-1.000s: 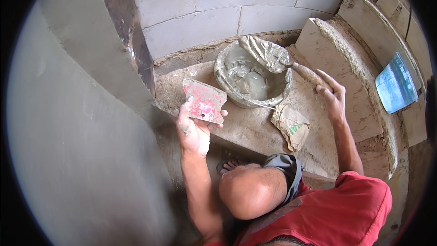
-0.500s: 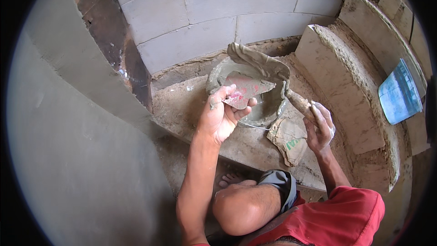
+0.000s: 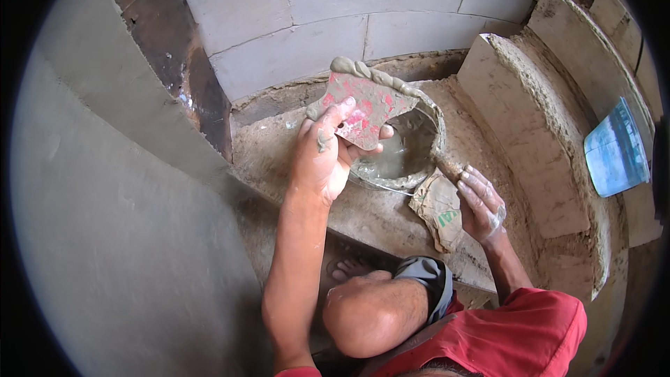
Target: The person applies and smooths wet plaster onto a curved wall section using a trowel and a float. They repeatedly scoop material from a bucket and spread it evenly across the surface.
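My left hand (image 3: 326, 150) grips a red, mortar-smeared flat scraper (image 3: 359, 108) by its lower edge, thumb on top and fingers underneath. A thick roll of grey mortar (image 3: 373, 75) lies along the scraper's far edge. Below it sits a round bucket (image 3: 398, 183), its rim coated in mortar, with wet grey mix inside. My right hand (image 3: 481, 202) is closed around the crusted handle of a trowel (image 3: 449, 166), to the right of the bucket. The trowel's blade cannot be made out clearly against the bucket and scraper.
A crumpled paper bag piece (image 3: 438, 213) lies beside the bucket. Curved rough steps (image 3: 523, 126) rise on the right, with a blue plastic container (image 3: 615, 148) on them. A pale block wall (image 3: 314, 45) stands behind; a smooth grey plastered surface (image 3: 132, 237) fills the left.
My left hand has tilted the scraper up and moved it slightly left. The trowel has come down from its raised position, and a mortar roll now shows along the scraper's far edge.
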`<state>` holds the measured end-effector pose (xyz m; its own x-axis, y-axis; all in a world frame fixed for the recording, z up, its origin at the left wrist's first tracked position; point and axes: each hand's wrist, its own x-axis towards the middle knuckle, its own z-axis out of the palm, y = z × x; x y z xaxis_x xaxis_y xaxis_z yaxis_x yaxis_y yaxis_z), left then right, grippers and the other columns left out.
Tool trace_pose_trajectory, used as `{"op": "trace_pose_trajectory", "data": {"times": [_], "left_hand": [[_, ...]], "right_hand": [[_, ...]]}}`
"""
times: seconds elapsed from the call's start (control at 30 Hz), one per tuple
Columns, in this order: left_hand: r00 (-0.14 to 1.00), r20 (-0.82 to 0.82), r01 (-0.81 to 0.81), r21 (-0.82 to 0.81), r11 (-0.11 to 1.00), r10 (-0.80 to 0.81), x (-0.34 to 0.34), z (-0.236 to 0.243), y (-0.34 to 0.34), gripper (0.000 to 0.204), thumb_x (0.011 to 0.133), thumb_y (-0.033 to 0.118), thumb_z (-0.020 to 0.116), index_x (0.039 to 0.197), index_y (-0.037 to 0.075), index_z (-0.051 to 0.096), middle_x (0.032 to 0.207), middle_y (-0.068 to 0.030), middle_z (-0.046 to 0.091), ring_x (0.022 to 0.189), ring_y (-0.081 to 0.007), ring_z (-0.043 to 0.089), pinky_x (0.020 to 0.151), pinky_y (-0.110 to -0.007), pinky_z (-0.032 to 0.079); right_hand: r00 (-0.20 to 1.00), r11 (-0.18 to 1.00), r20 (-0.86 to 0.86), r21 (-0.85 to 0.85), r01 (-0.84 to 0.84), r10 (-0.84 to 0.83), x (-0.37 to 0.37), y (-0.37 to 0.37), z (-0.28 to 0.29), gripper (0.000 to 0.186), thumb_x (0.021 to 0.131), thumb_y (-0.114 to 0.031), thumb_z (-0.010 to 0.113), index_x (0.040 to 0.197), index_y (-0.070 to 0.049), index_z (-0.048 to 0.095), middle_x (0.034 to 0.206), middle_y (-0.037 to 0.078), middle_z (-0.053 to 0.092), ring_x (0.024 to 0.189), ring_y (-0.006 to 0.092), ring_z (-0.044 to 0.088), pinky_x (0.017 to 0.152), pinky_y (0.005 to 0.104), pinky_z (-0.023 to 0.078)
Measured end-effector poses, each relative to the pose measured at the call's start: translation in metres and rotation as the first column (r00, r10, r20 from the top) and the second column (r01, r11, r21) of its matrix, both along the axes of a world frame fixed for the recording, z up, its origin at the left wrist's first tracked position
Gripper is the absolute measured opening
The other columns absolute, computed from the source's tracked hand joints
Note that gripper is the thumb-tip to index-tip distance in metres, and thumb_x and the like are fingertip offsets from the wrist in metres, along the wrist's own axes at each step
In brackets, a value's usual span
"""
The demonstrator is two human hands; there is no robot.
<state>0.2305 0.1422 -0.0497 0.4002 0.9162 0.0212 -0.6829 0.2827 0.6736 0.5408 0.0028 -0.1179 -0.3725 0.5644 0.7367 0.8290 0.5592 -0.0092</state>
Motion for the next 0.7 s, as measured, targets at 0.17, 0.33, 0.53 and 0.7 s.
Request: {"op": "trace_pose_trajectory", "data": {"times": [0.17,0.33,0.53,0.7], "left_hand": [[0.977,-0.110,-0.183,-0.015,0.983,0.180,-0.008,-0.016,-0.029,0.032,0.104,0.017,0.066,0.130,-0.003,0.068,0.116,-0.0145,0.076,0.096,-0.0289,0.078,0.078,-0.043,0.067],[0.853,0.038,-0.521,0.054,0.852,0.520,-0.038,-0.058,-0.066,0.025,0.105,0.007,0.066,0.128,-0.004,0.069,0.112,-0.0113,0.075,0.095,-0.0215,0.076,0.081,-0.043,0.068],[0.311,-0.078,-0.941,0.117,0.319,0.947,-0.095,-0.143,-0.088,0.027,0.111,0.015,0.064,0.124,-0.007,0.071,0.105,-0.0071,0.077,0.090,-0.0132,0.072,0.078,-0.030,0.056],[-0.182,-0.579,-0.931,0.360,0.049,0.795,-0.128,-0.227,-0.059,0.038,0.113,0.017,0.054,0.143,-0.005,0.061,0.106,-0.0219,0.077,0.085,-0.0288,0.074,0.080,-0.043,0.060]], "right_hand": [[0.990,0.988,-0.112,-0.134,0.072,-0.088,-0.010,0.012,0.026,0.044,0.084,0.013,0.075,0.125,-0.003,0.073,0.139,0.024,0.069,0.125,0.0419,0.070,0.103,0.0470,0.059],[0.982,0.975,-0.017,0.119,0.188,-0.187,-0.023,0.010,0.041,0.039,0.095,0.001,0.074,0.134,0.001,0.069,0.151,0.030,0.058,0.137,0.0481,0.059,0.113,0.0538,0.050],[0.972,0.966,0.031,0.109,-0.234,0.232,-0.070,-0.002,0.014,0.023,0.097,0.001,0.069,0.120,0.003,0.070,0.125,0.024,0.069,0.117,0.0432,0.066,0.102,0.0536,0.055],[0.901,0.885,-0.089,-0.170,-0.433,0.424,-0.129,0.024,-0.036,0.026,0.087,0.007,0.071,0.111,-0.001,0.072,0.115,0.019,0.070,0.104,0.0360,0.067,0.090,0.0474,0.056]]}}
